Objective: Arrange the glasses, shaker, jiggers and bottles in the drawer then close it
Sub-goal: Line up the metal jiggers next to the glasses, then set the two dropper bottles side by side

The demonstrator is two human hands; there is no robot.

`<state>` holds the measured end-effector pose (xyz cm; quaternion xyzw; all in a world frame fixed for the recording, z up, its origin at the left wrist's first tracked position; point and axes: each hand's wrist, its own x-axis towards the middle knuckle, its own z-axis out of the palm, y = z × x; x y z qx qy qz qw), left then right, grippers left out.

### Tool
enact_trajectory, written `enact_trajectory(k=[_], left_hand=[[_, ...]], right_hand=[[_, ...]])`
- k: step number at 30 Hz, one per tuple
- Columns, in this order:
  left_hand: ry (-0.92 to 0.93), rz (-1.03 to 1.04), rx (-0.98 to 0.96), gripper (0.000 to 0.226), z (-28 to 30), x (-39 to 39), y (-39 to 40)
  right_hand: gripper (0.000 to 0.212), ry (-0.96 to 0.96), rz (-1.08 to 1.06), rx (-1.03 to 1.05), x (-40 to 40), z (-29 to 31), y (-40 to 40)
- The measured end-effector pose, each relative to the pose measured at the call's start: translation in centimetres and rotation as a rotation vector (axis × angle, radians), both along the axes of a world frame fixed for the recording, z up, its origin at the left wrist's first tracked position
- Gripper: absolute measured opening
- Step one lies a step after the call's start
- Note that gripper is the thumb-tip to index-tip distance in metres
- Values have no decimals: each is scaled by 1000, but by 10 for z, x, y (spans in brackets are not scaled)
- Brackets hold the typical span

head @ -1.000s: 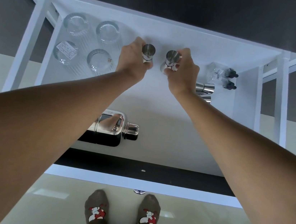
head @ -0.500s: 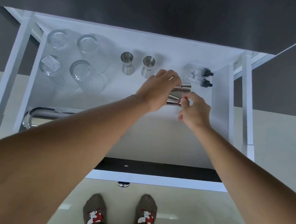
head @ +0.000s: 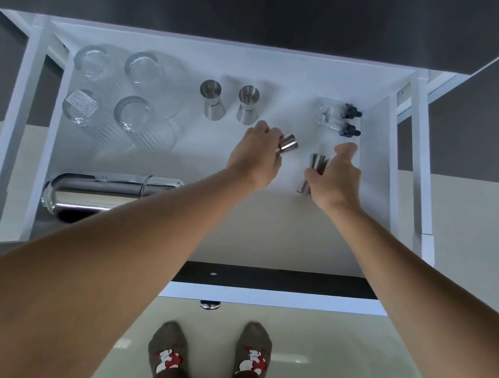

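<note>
White drawer (head: 266, 242) pulled fully out, seen from above; dark cabinet front behind it, pale glossy floor (head: 330, 358) below. Left hand (head: 255, 158) has its grip clenched around one steel jigger (head: 289, 145), lifted and tilted. Right hand (head: 336, 181) grasps a second jigger (head: 316, 169), upright near the right wall. Two more jiggers (head: 211, 104) stand side by side at the back centre. Four ribbed glasses (head: 131, 116) fill the back left corner in a square. Two small dropper bottles (head: 340, 118) lie at the back right, close to the drawer wall. Shaker (head: 95, 197) lies on its side, front left, touching the left wall. Front centre and front right of the drawer floor are bare. Socked feet (head: 209, 361) stand by the drawer front.
</note>
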<state>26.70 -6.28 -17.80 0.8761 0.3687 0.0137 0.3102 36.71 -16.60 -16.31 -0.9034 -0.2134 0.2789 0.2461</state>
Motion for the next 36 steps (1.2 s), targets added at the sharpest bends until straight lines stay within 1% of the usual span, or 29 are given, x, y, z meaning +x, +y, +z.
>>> enact_trajectory(k=[2, 5, 7, 10, 13, 16, 18, 19, 21, 23, 25, 26, 28, 30, 32, 34, 36], left_hand=[[-93, 131, -31, 23, 4, -16, 6], [-171, 318, -24, 20, 11, -44, 14], [-180, 413, -43, 19, 13, -61, 19], [-165, 499, -68, 18, 13, -74, 27], [-131, 498, -73, 18, 13, -69, 37], [-55, 512, -78, 21, 12, -65, 45], [-37, 529, -92, 25, 14, -65, 47], [-32, 531, -94, 30, 16, -65, 45], [-63, 523, -59, 45, 22, -65, 36], [-180, 478, 114, 54, 32, -63, 23], [-312, 388, 309, 50, 42, -57, 12], [-357, 336, 352, 47, 46, -53, 8], [-382, 195, 346, 44, 50, -36, 1], [-340, 37, 302, 45, 47, -14, -2], [-266, -101, 272, 48, 39, 5, 1], [-149, -204, 246, 52, 27, 31, 4], [-19, -261, 216, 57, 16, 52, 7]], right_hand=[[50, -12, -9, 93, -8, 3, 8], [28, -20, 57, 243, -24, 8, 27], [25, -23, 126, 274, -37, 4, 38], [22, -22, 188, 280, -52, -2, 54], [19, -27, 231, 280, -60, -4, 67], [24, -18, 264, 294, -61, -4, 74], [34, -16, 304, 251, -57, -4, 73], [41, -29, 313, 213, -54, -3, 71], [50, -70, 236, 162, -40, -2, 64], [52, -109, 100, 142, -20, -2, 55], [50, -131, 70, 68, 2, -2, 48], [48, -115, 98, 16, 12, -2, 45], [40, -63, 149, -66, 31, -2, 37], [31, -40, 193, -117, 42, -2, 28], [23, -73, 246, -132, 42, -4, 21], [24, -106, 264, -136, 44, -4, 9], [26, -131, 289, -143, 44, -5, 3]])
